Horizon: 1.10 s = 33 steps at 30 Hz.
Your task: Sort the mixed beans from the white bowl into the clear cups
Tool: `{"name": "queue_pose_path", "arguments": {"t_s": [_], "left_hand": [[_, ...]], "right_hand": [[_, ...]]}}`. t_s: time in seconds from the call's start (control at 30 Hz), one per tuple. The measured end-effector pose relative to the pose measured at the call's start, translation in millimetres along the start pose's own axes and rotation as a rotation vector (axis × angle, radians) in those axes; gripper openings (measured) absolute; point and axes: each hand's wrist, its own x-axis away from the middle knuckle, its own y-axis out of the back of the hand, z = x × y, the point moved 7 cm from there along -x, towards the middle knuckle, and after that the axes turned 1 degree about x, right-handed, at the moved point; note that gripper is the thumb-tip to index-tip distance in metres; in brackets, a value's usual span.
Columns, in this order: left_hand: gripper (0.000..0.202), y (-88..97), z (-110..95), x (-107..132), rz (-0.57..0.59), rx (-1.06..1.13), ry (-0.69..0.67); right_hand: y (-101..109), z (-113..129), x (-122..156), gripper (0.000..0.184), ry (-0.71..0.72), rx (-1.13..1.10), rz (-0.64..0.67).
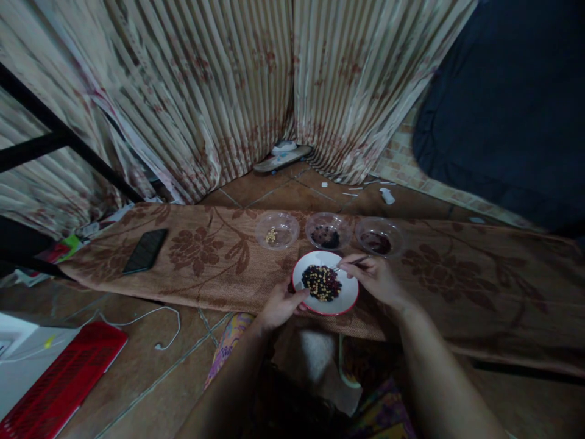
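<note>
A white plate with a red rim (348, 295) lies on a brown flowered cloth (205, 256) and holds a heap of mixed dark and pale beans (321, 283). My left hand (281, 305) grips the plate's near left edge. My right hand (377, 277) is closed on a thin pair of tweezers (351, 263) whose tip reaches over the plate. Beyond the plate stand three clear bowls: the left one (276, 230) with a few pale beans, the middle one (327, 230) with dark beans, the right one (379, 236) with reddish beans.
A black phone (145, 250) lies on the cloth at the left. A red crate (59, 381) and a white cable (150, 317) are on the tiled floor at lower left. Striped curtains (205, 91) hang behind, with a sandal (282, 157) below them. Dark fabric (512, 103) fills the upper right.
</note>
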Motion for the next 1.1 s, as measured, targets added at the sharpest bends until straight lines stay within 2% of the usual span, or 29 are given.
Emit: {"name": "queue_pose_path", "arguments": {"t_s": [0.17,0.27,0.4,0.5,0.63,0.83,0.9,1.03,1.1], "left_hand": [[0.042,0.5,-1,0,0.007,-0.041,-0.022],[0.042,0.7,-1,0,0.009,-0.042,-0.025],[0.043,0.6,-1,-1,0.010,-0.043,-0.021],[0.042,1.1,-2,-1,0.007,-0.053,-0.026],[0.044,1.0,-2,-1,0.008,-0.047,-0.027],[0.043,0.5,-5,2,0.000,-0.011,-0.020],[0.043,0.1,-6,2,0.005,-0.009,-0.022],[0.041,-0.4,-6,2,0.013,-0.040,-0.024],[0.040,-0.3,-6,2,0.010,-0.045,-0.022]], "right_hand": [[16,10,0,0.023,0.016,-0.073,-0.177],[30,11,-4,0.023,0.032,-0.101,-0.347],[43,-5,-19,0.029,0.016,-0.136,-0.544],[42,-18,-31,0.035,-0.021,-0.147,-0.587],[37,-18,-34,0.035,-0.019,-0.120,-0.564],[43,-5,-12,0.031,-0.006,-0.094,-0.544],[43,0,-4,0.029,-0.008,-0.093,-0.457],[30,14,5,0.029,-0.012,-0.055,-0.180],[27,17,7,0.032,-0.009,-0.046,-0.111]]}}
